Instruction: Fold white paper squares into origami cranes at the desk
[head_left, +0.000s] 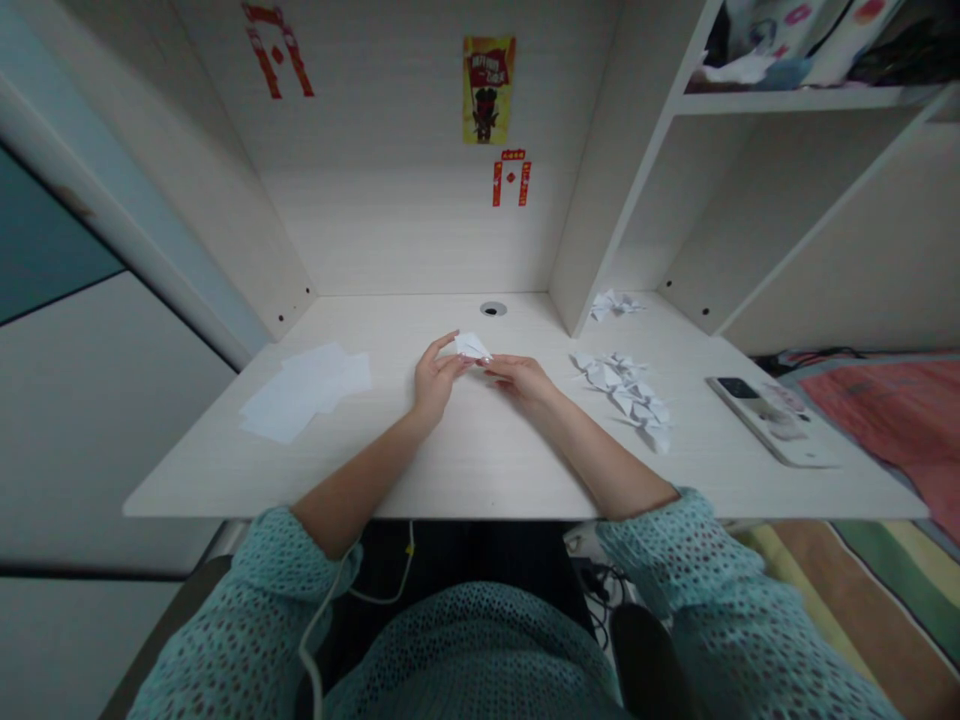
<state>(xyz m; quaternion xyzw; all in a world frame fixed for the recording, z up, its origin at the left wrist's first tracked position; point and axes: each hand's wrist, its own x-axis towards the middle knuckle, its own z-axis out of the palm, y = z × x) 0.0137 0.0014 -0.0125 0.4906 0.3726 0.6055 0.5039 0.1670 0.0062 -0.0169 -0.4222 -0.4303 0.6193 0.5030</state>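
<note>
My turquoise knitted sleeves [281, 560] lie closest to me, bunched at the elbows, with my bare forearms reaching over the pale desk [480, 470]. To my right lies a phone [780, 425], near the desk's side edge. Loose white sheets [300, 392] overlap flat on my left, and a heap of folded paper pieces [628, 395] sits beyond my right forearm. Between them, over the middle of the desk, my left hand [435, 385] and right hand [525, 380] pinch a small folded white paper [471, 346] in their fingertips. Farther back are a smaller paper cluster [615, 304] beside the upright divider [626, 170], a round cable hole [493, 310], and a yellow-and-red sticker [488, 90] on the back panel [405, 200].
</note>
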